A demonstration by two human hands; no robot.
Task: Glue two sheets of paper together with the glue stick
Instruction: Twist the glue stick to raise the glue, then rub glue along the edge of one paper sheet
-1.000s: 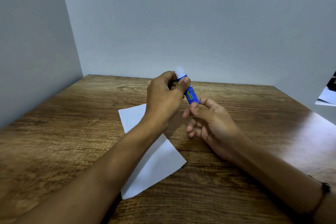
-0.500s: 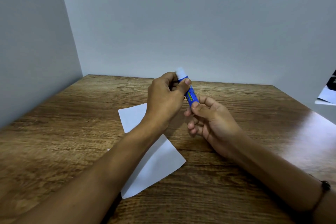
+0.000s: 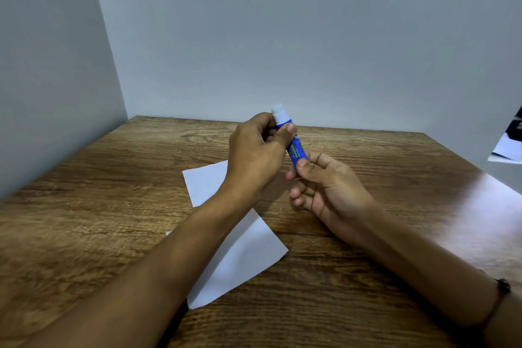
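Observation:
A blue glue stick (image 3: 296, 154) with a white end pointing up and away is held above the table between both hands. My left hand (image 3: 255, 155) grips its upper part near the white end, thumb across the barrel. My right hand (image 3: 324, 186) pinches its lower end with thumb and fingers. White paper (image 3: 243, 251) lies flat on the wooden table (image 3: 113, 192) under my left forearm, which hides its middle. A small sliver of a second sheet's edge (image 3: 168, 233) peeks out at the left.
Grey walls close the table at the left and the back. At the far right edge, beyond a partition, lie some white papers (image 3: 507, 150) and a dark object. A thin dark band circles my right wrist (image 3: 504, 288).
Both hands and the glue stick have stayed almost in place; the stick has shifted very slightly down. The paper has not moved.

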